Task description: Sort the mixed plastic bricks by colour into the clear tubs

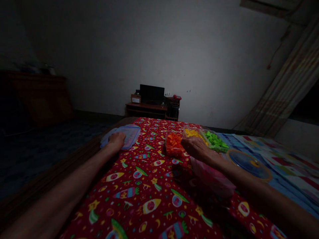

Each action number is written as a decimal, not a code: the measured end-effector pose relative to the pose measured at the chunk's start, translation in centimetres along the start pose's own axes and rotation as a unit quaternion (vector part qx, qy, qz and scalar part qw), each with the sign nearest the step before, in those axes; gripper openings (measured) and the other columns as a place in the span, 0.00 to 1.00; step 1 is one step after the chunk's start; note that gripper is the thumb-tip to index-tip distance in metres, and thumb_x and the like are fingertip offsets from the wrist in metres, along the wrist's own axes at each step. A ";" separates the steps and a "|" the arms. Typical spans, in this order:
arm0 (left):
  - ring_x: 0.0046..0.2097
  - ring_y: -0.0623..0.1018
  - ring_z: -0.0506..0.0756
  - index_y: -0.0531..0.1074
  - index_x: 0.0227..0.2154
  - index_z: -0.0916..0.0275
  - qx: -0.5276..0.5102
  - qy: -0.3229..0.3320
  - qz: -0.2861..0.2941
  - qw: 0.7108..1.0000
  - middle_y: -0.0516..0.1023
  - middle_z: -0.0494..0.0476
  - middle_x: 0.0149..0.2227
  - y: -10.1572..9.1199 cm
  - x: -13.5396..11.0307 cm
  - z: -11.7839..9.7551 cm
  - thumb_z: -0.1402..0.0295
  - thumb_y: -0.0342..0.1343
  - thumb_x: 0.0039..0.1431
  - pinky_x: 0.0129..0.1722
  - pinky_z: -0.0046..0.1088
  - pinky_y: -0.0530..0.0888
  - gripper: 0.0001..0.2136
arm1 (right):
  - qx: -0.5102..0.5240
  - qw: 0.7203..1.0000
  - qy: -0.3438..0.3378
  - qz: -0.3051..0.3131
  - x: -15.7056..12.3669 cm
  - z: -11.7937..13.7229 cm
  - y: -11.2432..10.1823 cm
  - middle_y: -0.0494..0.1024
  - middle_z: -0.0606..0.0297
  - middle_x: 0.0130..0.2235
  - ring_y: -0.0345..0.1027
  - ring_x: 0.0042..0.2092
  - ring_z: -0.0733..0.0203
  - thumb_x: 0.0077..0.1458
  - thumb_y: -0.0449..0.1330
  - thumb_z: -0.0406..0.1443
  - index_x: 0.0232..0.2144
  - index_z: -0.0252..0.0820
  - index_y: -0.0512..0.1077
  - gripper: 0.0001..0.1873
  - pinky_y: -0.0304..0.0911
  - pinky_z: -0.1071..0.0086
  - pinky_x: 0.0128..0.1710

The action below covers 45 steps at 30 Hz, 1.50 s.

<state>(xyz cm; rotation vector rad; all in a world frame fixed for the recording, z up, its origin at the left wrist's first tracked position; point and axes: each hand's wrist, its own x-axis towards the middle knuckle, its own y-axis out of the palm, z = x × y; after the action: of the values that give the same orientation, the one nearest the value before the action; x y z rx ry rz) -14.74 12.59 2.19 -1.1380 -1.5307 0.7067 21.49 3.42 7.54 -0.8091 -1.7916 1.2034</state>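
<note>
On the left of the bed, my left hand (117,140) lies over clear plastic lids (132,132) with blue rims, its fingers curled at the stack. My right hand (194,146) is at the right side of a clear plastic container (171,152) of orange pieces, fingers closed at its edge; the exact grip is hard to see in the dim light. Just behind that hand stands a container of yellow pieces (192,132), partly covered by it. Beside it is a container of green pieces (215,139). A crumpled pink plastic bag (211,177) lies under my right forearm.
A red cloth (149,179) with rocket prints covers the bed. To the right lies a round blue lid (249,164) with a yellowish rim, near a patchwork cover (281,156). Beyond the bed's far end stands a desk (147,107) with a monitor (152,94).
</note>
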 end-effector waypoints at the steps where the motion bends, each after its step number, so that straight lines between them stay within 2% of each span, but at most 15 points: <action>1: 0.38 0.75 0.65 0.67 0.20 0.65 0.036 -0.012 0.005 0.999 0.72 0.63 0.23 -0.5 0.0 -0.2 0.75 0.52 0.46 0.38 0.38 0.70 0.03 | 0.003 1.000 0.004 -0.004 -0.3 -0.4 -0.2 0.61 0.68 0.21 0.40 0.22 0.69 0.54 0.46 0.29 0.23 0.37 0.68 0.13 0.37 0.69 0.24; 4: 0.42 0.75 0.69 0.69 0.32 0.68 0.089 -0.017 -0.027 0.996 0.75 0.74 0.34 -2.5 0.1 -1.1 0.77 0.49 0.47 0.42 0.43 0.70 0.08 | 0.016 1.000 0.017 -0.015 -1.1 -1.4 -0.2 0.59 0.68 0.21 0.39 0.22 0.69 0.53 0.47 0.29 0.22 0.37 0.67 0.12 0.35 0.68 0.24; 6: 0.45 0.74 0.70 0.68 0.39 0.68 0.085 -0.025 -0.069 0.994 0.74 0.76 0.38 -4.1 0.2 -2.2 0.77 0.48 0.49 0.44 0.44 0.69 0.12 | 0.036 0.999 0.021 -0.031 -1.2 -2.0 0.1 0.59 0.69 0.20 0.39 0.22 0.70 0.54 0.47 0.30 0.22 0.38 0.67 0.12 0.35 0.69 0.25; 9: 0.43 0.76 0.66 0.65 0.45 0.65 -0.022 -0.078 -0.139 0.987 0.75 0.69 0.37 -5.8 0.4 -4.8 0.76 0.48 0.51 0.43 0.42 0.70 0.17 | 0.086 0.993 0.023 -0.078 -0.9 -2.4 0.3 0.60 0.69 0.21 0.40 0.23 0.70 0.56 0.47 0.33 0.22 0.37 0.67 0.14 0.37 0.69 0.25; 11: 0.38 0.76 0.61 0.63 0.47 0.65 -0.117 -0.088 -0.152 0.978 0.76 0.62 0.33 -5.7 0.4 -7.1 0.75 0.49 0.50 0.41 0.38 0.71 0.19 | 0.148 0.984 0.028 -0.093 -0.3 -2.3 0.3 0.59 0.69 0.20 0.42 0.23 0.71 0.58 0.47 0.37 0.21 0.37 0.65 0.17 0.38 0.71 0.25; 13: 0.32 0.76 0.55 0.63 0.48 0.66 -0.159 -0.072 -0.123 0.977 0.75 0.55 0.29 -4.6 0.0 -9.8 0.74 0.48 0.50 0.34 0.30 0.72 0.20 | 0.246 0.964 0.049 -0.083 0.6 -2.0 0.1 0.61 0.69 0.20 0.47 0.22 0.71 0.61 0.45 0.42 0.20 0.37 0.64 0.21 0.41 0.73 0.24; 17: 0.26 0.73 0.51 0.63 0.47 0.65 -0.294 -0.030 0.006 0.955 0.72 0.48 0.24 -0.9 -0.9 -14.8 0.74 0.49 0.48 0.25 0.23 0.68 0.20 | 0.410 0.900 0.132 -0.065 2.6 -2.0 0.7 0.68 0.65 0.22 0.57 0.22 0.69 0.62 0.42 0.45 0.21 0.36 0.65 0.25 0.50 0.76 0.23; 21: 0.26 0.74 0.51 0.65 0.46 0.68 -0.305 -0.035 0.089 0.948 0.74 0.50 0.25 1.5 -1.1 -17.8 0.72 0.51 0.47 0.24 0.23 0.67 0.20 | 0.360 0.911 0.192 -0.051 3.7 -3.7 2.4 0.67 0.67 0.19 0.57 0.22 0.70 0.52 0.54 0.35 0.19 0.34 0.69 0.13 0.49 0.76 0.22; 24: 0.31 0.76 0.54 0.70 0.41 0.67 -0.212 -0.028 0.112 0.970 0.77 0.54 0.28 2.2 -0.8 -18.6 0.70 0.52 0.47 0.27 0.24 0.68 0.16 | 0.304 0.924 0.231 0.009 3.5 -4.7 3.2 0.66 0.67 0.17 0.56 0.20 0.71 0.48 0.55 0.32 0.18 0.32 0.71 0.11 0.47 0.75 0.21; 28: 0.40 0.77 0.58 0.72 0.41 0.69 -0.156 -0.008 0.100 0.983 0.79 0.62 0.37 2.4 -0.9 -19.0 0.70 0.52 0.48 0.34 0.25 0.69 0.16 | 0.237 0.945 0.219 0.062 2.9 -4.6 3.4 0.71 0.62 0.21 0.61 0.23 0.68 0.48 0.55 0.30 0.22 0.30 0.74 0.10 0.48 0.76 0.22; 31: 0.41 0.77 0.59 0.72 0.42 0.69 -0.127 0.021 0.099 0.987 0.79 0.64 0.39 2.3 -1.3 -18.8 0.71 0.52 0.48 0.34 0.26 0.70 0.17 | 0.216 0.951 0.207 0.078 2.8 -4.0 3.1 0.75 0.58 0.25 0.65 0.27 0.66 0.49 0.54 0.29 0.27 0.30 0.76 0.10 0.49 0.76 0.22; 36: 0.37 0.77 0.57 0.74 0.36 0.67 -0.129 0.007 0.120 0.984 0.79 0.60 0.35 2.8 -1.4 -17.7 0.72 0.51 0.46 0.32 0.25 0.69 0.14 | 0.189 0.958 0.194 0.089 3.0 -3.3 3.0 0.77 0.55 0.30 0.69 0.30 0.63 0.51 0.53 0.30 0.31 0.31 0.76 0.11 0.49 0.76 0.23; 39: 0.32 0.76 0.55 0.75 0.31 0.67 -0.151 0.020 0.134 0.979 0.78 0.57 0.29 3.2 -1.2 -17.3 0.71 0.48 0.47 0.29 0.24 0.68 0.12 | 0.159 0.965 0.189 0.087 3.3 -3.2 3.1 0.78 0.53 0.32 0.70 0.32 0.62 0.52 0.53 0.30 0.33 0.32 0.76 0.12 0.50 0.75 0.23; 42: 0.25 0.73 0.53 0.74 0.24 0.66 -0.164 0.035 0.153 0.974 0.74 0.53 0.21 3.5 -0.9 -17.1 0.69 0.46 0.49 0.24 0.24 0.65 0.11 | 0.154 0.965 0.191 0.088 3.4 -3.2 3.3 0.78 0.53 0.33 0.70 0.32 0.61 0.51 0.53 0.30 0.33 0.32 0.76 0.12 0.50 0.74 0.24; 45: 0.26 0.73 0.54 0.74 0.24 0.66 -0.168 0.044 0.135 0.975 0.74 0.53 0.21 3.8 -0.5 -16.9 0.65 0.44 0.53 0.25 0.25 0.66 0.15 | 0.172 0.963 0.199 0.057 3.4 -3.8 3.7 0.76 0.56 0.30 0.68 0.31 0.63 0.48 0.53 0.28 0.30 0.32 0.75 0.11 0.50 0.75 0.24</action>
<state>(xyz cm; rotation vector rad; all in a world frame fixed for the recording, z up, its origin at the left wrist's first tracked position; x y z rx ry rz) 2.54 11.52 3.26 -1.6335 -1.4685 0.5778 23.49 9.12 5.75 -0.8820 -1.1846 1.2754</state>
